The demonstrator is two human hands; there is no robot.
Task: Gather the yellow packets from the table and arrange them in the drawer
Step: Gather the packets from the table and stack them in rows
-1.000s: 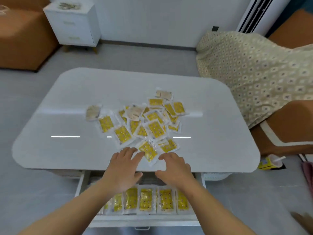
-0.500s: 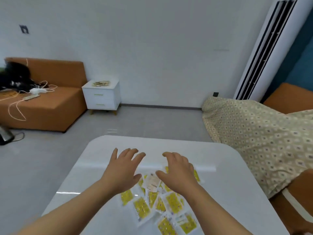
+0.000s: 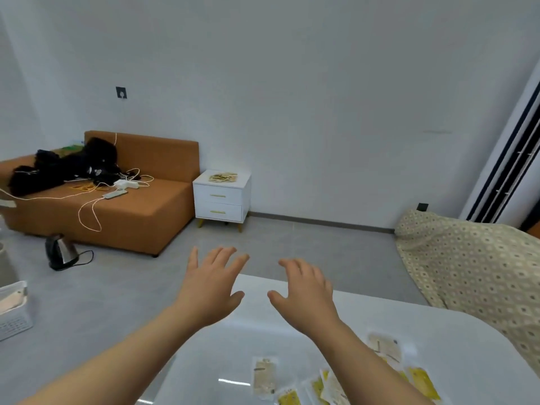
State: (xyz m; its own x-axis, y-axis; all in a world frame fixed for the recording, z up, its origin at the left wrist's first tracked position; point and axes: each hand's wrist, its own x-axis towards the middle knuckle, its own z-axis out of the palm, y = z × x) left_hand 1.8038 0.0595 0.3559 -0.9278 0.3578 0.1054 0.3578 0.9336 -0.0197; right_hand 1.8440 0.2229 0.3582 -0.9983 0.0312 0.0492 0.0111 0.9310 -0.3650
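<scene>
Only the far part of the white table (image 3: 467, 346) shows, at the bottom of the view. Several yellow packets (image 3: 423, 382) lie along its lower edge, some turned pale side up (image 3: 264, 378). My left hand (image 3: 209, 290) and my right hand (image 3: 304, 293) are raised side by side above the table's far edge, fingers spread and straight, holding nothing. My right forearm covers part of the packet pile. The drawer is out of view.
An orange sofa (image 3: 140, 206) with black clothes and cables stands at the back left, a white nightstand (image 3: 220, 200) beside it. A kettle (image 3: 60, 252) sits on the floor. A patterned cloth (image 3: 473, 267) drapes at the right, a white basket (image 3: 13, 311) at the left edge.
The view has tilted sharply upward, so the drawer and most packets have dropped out of sight. Both hands rose from the packet pile and now hover over the table's far edge, still empty.
</scene>
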